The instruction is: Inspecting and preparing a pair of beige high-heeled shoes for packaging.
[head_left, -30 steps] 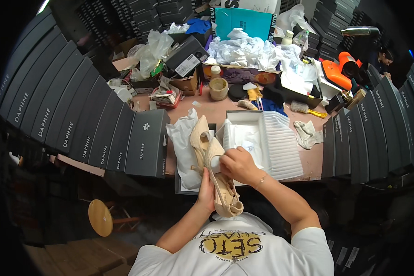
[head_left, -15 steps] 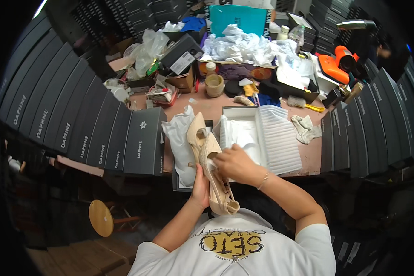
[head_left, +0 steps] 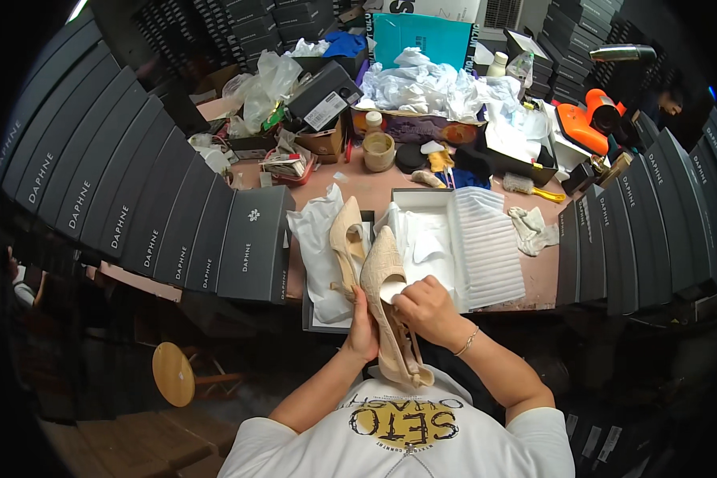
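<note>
L hand (head_left: 363,333) closed round shoe (head_left: 381,267); R hand (head_left: 432,309) bent, pinching prob. paper (head_left: 389,289)
Box (head_left: 422,191) rim R of shoe, bare table (head_left: 320,186) beyond

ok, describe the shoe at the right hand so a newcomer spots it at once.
Find the pink table between the rows of dark shoe boxes. At its near edge, the left hand holds a beige shoe, toe pointing away from the person. A matching shoe is on its left, but only this one has the right hand at its opening, where something white shows.
</note>
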{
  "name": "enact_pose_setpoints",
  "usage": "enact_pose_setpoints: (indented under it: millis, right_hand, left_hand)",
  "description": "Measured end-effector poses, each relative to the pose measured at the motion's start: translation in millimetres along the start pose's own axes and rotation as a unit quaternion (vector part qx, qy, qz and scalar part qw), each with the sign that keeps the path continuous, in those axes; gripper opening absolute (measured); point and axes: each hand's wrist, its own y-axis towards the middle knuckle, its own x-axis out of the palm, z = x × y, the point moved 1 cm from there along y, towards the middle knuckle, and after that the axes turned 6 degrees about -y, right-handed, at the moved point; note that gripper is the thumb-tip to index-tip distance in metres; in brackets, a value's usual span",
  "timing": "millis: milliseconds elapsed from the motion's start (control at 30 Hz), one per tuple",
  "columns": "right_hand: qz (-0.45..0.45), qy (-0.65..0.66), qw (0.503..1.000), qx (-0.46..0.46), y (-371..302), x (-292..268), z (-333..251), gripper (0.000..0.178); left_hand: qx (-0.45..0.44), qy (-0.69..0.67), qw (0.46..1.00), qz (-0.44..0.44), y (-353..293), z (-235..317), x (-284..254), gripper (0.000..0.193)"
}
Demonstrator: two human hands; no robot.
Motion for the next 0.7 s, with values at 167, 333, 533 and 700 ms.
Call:
enact_pose_setpoints:
  millis: [167,333,533,700]
  right_hand:
    - [0.108,-0.023,0.989,0.098,0.0,-33.4,8.5,0.025]
    - [-0.073,0.105,0.974,0.185,4.1,-13.5,19.0,0.043]
    - [-0.327,0.167,0.911,0.187,39.6,57.9,0.1,0.053]
    - [-0.246,0.383,0.854,0.251,60.6,68.1,-6.5,0.064]
  left_hand:
    - [-0.018,0.001,0.997,0.07,10.5,17.1,-35.2,0.087]
    - [-0.013,0.025,0.999,0.017,15.6,17.1,-31.0,0.088]
    - [0.039,0.071,0.993,0.088,0.5,-15.1,-25.2,0.076]
    - [0.014,0.095,0.994,0.052,-18.5,-7.6,-33.7,0.076]
